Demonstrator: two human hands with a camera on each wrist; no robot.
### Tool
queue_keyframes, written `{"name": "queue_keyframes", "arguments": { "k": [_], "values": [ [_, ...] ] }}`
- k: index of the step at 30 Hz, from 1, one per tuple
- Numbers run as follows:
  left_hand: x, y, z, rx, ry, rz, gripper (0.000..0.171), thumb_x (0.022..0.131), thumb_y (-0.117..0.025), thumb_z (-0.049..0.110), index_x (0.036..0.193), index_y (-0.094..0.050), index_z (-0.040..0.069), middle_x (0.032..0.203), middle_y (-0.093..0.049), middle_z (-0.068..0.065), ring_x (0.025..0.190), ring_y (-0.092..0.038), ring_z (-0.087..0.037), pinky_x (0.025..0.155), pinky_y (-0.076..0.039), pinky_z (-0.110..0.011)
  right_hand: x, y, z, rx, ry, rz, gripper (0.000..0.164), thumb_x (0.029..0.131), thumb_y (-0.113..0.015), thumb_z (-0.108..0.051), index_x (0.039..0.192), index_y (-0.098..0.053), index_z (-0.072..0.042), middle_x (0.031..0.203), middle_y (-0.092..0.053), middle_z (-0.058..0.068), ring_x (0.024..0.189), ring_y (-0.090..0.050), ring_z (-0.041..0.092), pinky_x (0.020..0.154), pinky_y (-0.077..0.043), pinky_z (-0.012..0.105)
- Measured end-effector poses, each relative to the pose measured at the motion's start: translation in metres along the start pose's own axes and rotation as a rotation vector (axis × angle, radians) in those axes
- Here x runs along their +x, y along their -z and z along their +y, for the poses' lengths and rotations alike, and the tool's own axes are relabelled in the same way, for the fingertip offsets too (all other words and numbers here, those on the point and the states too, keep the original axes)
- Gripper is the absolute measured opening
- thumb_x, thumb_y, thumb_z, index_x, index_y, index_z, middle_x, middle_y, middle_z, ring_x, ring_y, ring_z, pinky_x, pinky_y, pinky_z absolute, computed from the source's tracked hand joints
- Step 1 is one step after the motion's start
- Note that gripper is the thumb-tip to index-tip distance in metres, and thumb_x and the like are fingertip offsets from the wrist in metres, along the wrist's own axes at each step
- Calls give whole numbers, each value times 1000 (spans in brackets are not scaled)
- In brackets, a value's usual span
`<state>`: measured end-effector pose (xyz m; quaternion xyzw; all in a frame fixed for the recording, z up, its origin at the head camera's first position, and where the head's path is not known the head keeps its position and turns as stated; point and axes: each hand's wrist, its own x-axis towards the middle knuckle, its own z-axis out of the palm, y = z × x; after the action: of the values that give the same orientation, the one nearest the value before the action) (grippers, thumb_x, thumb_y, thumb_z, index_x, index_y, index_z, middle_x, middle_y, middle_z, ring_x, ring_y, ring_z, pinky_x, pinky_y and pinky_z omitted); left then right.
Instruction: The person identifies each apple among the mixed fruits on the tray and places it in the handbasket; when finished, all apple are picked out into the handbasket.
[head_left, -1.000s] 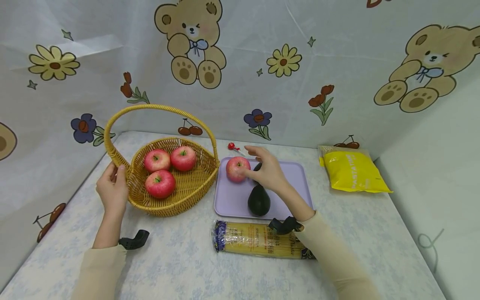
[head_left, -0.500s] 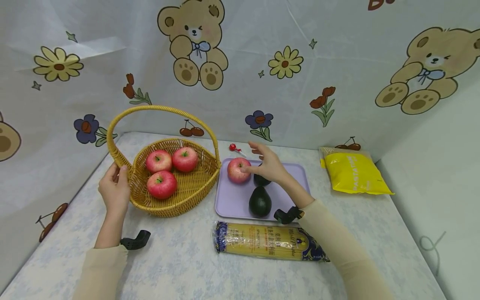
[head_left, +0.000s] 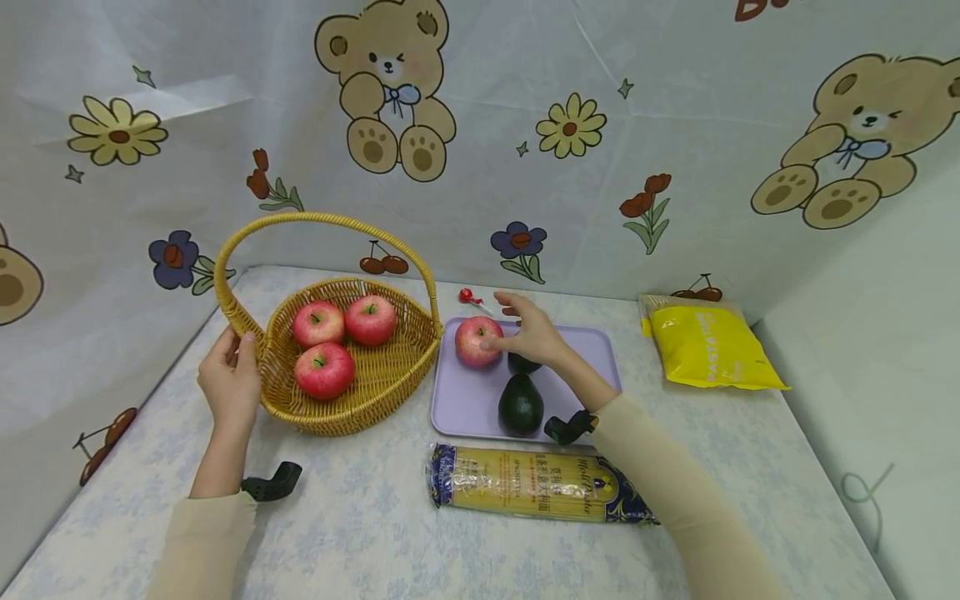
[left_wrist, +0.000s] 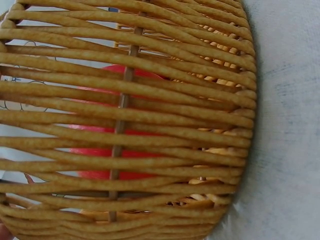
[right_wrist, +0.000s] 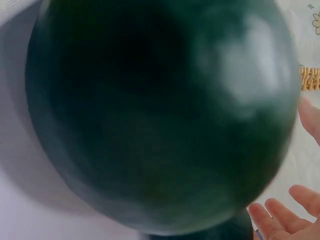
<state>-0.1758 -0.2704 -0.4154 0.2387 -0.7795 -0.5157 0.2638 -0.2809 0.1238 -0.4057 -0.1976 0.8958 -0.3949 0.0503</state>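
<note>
My left hand (head_left: 231, 379) holds the yellow wicker basket (head_left: 375, 400) at its left side, where the arched handle meets the rim. Three red apples (head_left: 324, 370) sit inside; through the weave in the left wrist view, a red apple (left_wrist: 100, 150) shows. Over the lilac tray (head_left: 465, 408), my right hand (head_left: 534, 337) is held with thumb and fingers spread. Its thumb overlaps the right side of another apple (head_left: 474, 340); whether it touches is unclear. Beneath the hand lies a partly hidden dark avocado (head_left: 522, 364). A second avocado (head_left: 521, 405) lies nearer, filling most of the right wrist view.
A long spaghetti packet (head_left: 525, 483) lies in front of the tray. Behind the tray is a red lollipop (head_left: 467, 296). At the back right, a yellow pasta bag (head_left: 708, 346) rests near the wall. A patterned cloth (head_left: 480, 200) hangs behind the table.
My right hand rose slightly with its forearm shifting, uncovering more of the spaghetti packet, then sank a little near the apple. My left hand keeps its hold on the basket.
</note>
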Motion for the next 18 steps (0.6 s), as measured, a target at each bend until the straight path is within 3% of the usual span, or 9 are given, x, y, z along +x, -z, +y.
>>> {"name": "queue_keyframes", "arguments": {
  "k": [8, 18],
  "values": [
    [-1, 0, 0, -2, -2, 5, 41, 104, -46, 27, 141, -54, 11, 140, -56, -12, 129, -54, -23, 108, -45, -35, 2, -6, 9, 4, 23, 1, 83, 75, -84, -17, 146, -42, -2, 145, -47, 22, 130, -50, 38, 106, -44, 53],
    [0, 0, 0, -11, -3, 3, 42, 103, -46, 27, 141, -54, 11, 140, -56, -13, 129, -54, -21, 108, -45, -33, 1, -14, 9, -70, 42, -3, 84, 74, -84, -24, 145, -44, -4, 146, -48, 17, 128, -51, 36, 107, -43, 52]
  ]
}}
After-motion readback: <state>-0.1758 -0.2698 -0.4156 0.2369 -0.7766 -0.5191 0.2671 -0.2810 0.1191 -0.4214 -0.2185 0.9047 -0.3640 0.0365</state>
